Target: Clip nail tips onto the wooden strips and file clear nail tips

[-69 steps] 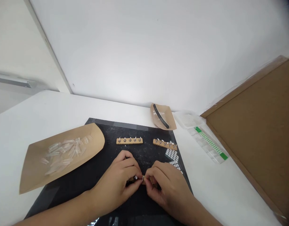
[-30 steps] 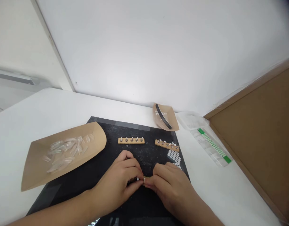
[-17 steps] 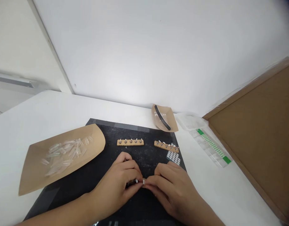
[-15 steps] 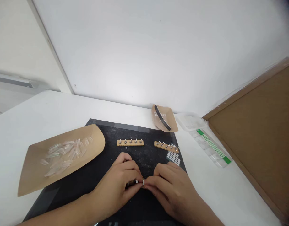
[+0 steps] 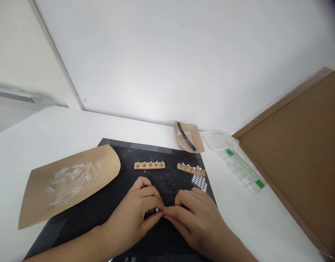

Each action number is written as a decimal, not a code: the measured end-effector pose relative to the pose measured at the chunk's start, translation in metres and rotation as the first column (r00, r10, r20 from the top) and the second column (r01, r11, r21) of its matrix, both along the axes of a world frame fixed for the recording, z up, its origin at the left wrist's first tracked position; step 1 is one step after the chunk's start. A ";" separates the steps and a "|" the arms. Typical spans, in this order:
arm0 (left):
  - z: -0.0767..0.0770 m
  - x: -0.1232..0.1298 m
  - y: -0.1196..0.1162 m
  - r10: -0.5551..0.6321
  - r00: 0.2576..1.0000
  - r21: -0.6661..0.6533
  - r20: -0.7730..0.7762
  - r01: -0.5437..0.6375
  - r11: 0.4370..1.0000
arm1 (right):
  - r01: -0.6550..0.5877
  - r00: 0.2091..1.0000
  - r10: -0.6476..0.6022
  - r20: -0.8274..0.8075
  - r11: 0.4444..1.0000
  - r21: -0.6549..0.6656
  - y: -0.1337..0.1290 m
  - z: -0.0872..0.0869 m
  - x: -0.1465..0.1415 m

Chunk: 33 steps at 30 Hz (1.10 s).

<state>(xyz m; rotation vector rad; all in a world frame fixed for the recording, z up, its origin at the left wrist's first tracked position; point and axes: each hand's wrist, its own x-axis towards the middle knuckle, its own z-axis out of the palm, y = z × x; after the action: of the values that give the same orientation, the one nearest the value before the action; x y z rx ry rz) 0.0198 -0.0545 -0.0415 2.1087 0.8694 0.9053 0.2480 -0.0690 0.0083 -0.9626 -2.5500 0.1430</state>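
Observation:
My left hand (image 5: 138,209) is closed, thumb and forefinger pinching a small piece that the fingers mostly hide. A white tip (image 5: 157,209) with something dark beside it shows in the gap of those fingers. My right hand (image 5: 193,214) is closed too; its thumb and forefinger meet the left fingertips over the same spot and cover what lies between. Beyond the hands, a tan strip (image 5: 149,166) carries a row of metal posts with white tabs. A similar strip (image 5: 190,169) lies to the right, by a sheet of white oval stickers (image 5: 199,182).
A brown paper tray (image 5: 102,178) of clear nail tips stands left. At the back, a smaller paper tray (image 5: 198,140) holds a curved black nail file (image 5: 186,136). Right of the black mat (image 5: 123,154) lies a clear case (image 5: 244,169) with a green-edged label; a cardboard panel (image 5: 293,153) rises beyond.
The right fingertips have moved left against the left ones. They now cover a small tan piece and white tab that showed between the hands. The view has shifted slightly.

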 end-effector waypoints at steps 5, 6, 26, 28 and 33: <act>-0.001 0.000 0.000 -0.005 1.000 -0.003 0.009 0.005 1.000 | -0.093 0.993 0.091 0.074 0.995 0.026 -0.001 -0.001 0.001; 0.000 0.000 0.000 -0.002 1.000 -0.006 0.009 0.002 1.000 | -0.110 0.993 0.108 0.053 0.994 0.029 -0.001 -0.001 0.002; -0.001 0.000 -0.001 -0.001 0.999 -0.004 -0.047 0.001 1.000 | 0.028 0.997 -0.038 -0.073 0.990 -0.140 -0.005 -0.002 0.003; 0.000 0.001 -0.001 -0.002 0.999 0.001 -0.054 0.002 1.000 | 0.027 0.995 -0.044 -0.091 0.983 -0.182 -0.005 -0.001 0.003; 0.000 0.001 -0.001 -0.003 0.998 0.002 -0.056 0.003 1.000 | 0.050 0.992 -0.078 -0.100 0.965 -0.257 -0.003 -0.001 0.003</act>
<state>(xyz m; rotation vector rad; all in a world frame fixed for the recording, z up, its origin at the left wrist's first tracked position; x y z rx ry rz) 0.0212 -0.0557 -0.0411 2.1459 0.8934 0.8496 0.2511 -0.0722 0.0070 -1.0978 -2.4360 0.5001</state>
